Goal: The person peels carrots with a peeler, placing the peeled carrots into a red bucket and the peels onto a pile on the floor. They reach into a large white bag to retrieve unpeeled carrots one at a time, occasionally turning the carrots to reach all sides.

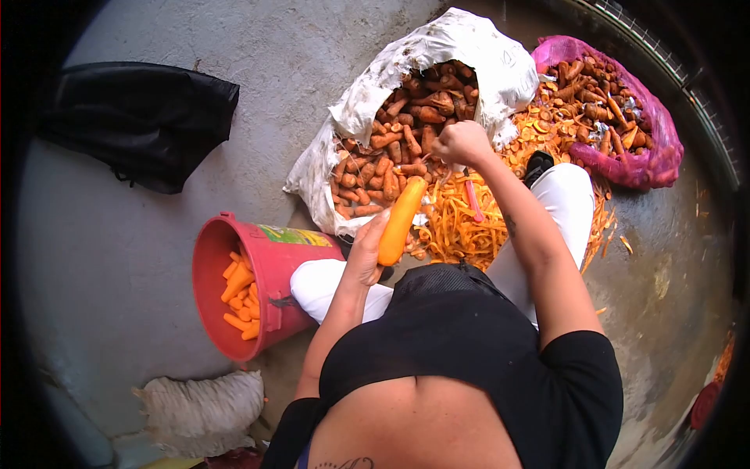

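Observation:
My left hand is wrapped round the lower part of a large peeled carrot, which tilts up and away from me. My right hand is closed in a fist in front of the opening of a white sack. What the fist holds I cannot make out. Just below it shows a slim red-pink strip, over a heap of carrot peelings between my legs. Unpeeled carrots fill the sack and spill from its mouth.
At my left a red bucket lies tipped, with peeled carrots inside. A pink mesh sack of carrots and scraps stands at the far right. Black cloth or plastic lies on the floor at left, a whitish sack nearer me.

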### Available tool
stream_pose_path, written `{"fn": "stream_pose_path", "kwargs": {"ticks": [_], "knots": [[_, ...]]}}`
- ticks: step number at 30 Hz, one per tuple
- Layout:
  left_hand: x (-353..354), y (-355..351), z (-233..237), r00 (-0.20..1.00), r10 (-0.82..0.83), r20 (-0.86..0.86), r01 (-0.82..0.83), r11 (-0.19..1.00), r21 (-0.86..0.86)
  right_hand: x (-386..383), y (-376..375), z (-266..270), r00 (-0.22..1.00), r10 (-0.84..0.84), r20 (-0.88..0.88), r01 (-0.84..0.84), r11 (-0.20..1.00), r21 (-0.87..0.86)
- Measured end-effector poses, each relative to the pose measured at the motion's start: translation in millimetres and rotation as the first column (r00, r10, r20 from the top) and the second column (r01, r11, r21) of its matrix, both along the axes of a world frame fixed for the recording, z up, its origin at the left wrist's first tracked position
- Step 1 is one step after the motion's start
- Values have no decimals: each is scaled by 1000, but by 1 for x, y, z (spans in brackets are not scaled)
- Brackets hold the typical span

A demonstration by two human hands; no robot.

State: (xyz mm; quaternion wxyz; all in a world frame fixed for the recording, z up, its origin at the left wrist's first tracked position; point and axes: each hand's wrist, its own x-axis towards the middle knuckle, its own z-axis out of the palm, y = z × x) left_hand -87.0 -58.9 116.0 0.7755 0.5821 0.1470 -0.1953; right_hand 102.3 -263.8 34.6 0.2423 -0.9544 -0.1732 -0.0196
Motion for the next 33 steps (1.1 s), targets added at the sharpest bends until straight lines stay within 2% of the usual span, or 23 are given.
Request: {"fn": "stream_pose_path", "kwargs": {"ticks": [1, 2, 3, 5, 6, 7, 9, 10, 11, 12, 13, 16, 19, 20, 21, 23, 25, 26, 30, 33], "knots": [[0, 2, 1, 1000, 6, 26, -6, 1000, 16, 3, -3, -11, 1000, -19, -25, 17, 997, -75], [3, 3, 2, 998, 15, 62, -17, 999, 30, 5, -4, -21, 995, -86, 40, 87, 996, -32], [6, 4, 3, 995, 26, 99, -31, 999, 44, 6, -1, -13, 993, -117, 11, 117, 993, 26], [9, 17, -9, 997, 53, 50, -51, 998, -24, -6, 2, 15, 981, -182, -69, 190, 973, 132], [10, 20, -14, 997, 69, 19, -68, 996, -60, -12, 6, 22, 978, -169, -120, 193, 954, 228], [10, 20, -15, 997, 82, -14, -83, 992, -96, -23, 11, 32, 987, -146, -66, 159, 929, 333], [11, 17, -15, 992, 89, -87, -103, 980, -172, -37, 17, 46, 993, -5, -118, 59, 885, 461], [11, 15, -14, 988, 96, -122, -120, 971, -209, -43, 21, 44, 994, 54, 97, -94, 881, 465], [13, 15, -16, 988, 84, -132, -114, 965, -235, -51, 27, 41, 945, 113, 306, -245, 865, 438], [14, 14, -19, 987, 72, -143, -108, 960, -259, -60, 34, 44, 903, 131, 410, -334, 815, 474], [16, 14, -20, 986, 60, -155, -102, 954, -282, -69, 38, 48, 852, 171, 494, -387, 842, 377], [17, 7, -19, 977, 108, -184, -153, 957, -248, -86, 46, 54, 748, 246, 617, -523, 790, 319], [17, 4, -18, 990, 60, -131, -76, 989, -123, -82, 43, 54, 780, 208, 590, -453, 838, 303], [11, -1, -16, 993, 107, -42, -108, 994, -19, -75, 37, 56, 798, 190, 571, -406, 870, 278], [9, -2, -12, 996, 79, -31, -79, 997, 10, -62, 30, 52, 840, 93, 535, -278, 920, 276], [5, -3, -9, 1000, 24, -12, -24, 997, 67, -39, 15, 49, 906, 32, 423, -163, 947, 278], [1, -5, -12, 998, -26, 61, 22, 998, 64, -17, 4, 32, 898, 63, 435, -80, 997, 21], [-2, -6, -6, 995, -45, 91, 39, 997, 69, -12, -2, 25, 939, 61, 339, -65, 998, 0], [-1, -6, 12, 992, -36, 121, 32, 999, 33, -1, -6, 15, 985, -132, 108, 132, 991, 7], [3, 6, 2, 1000, -9, 21, 13, 983, -183, -17, -2, 40, 976, -159, 147, 130, 973, 192]]}}
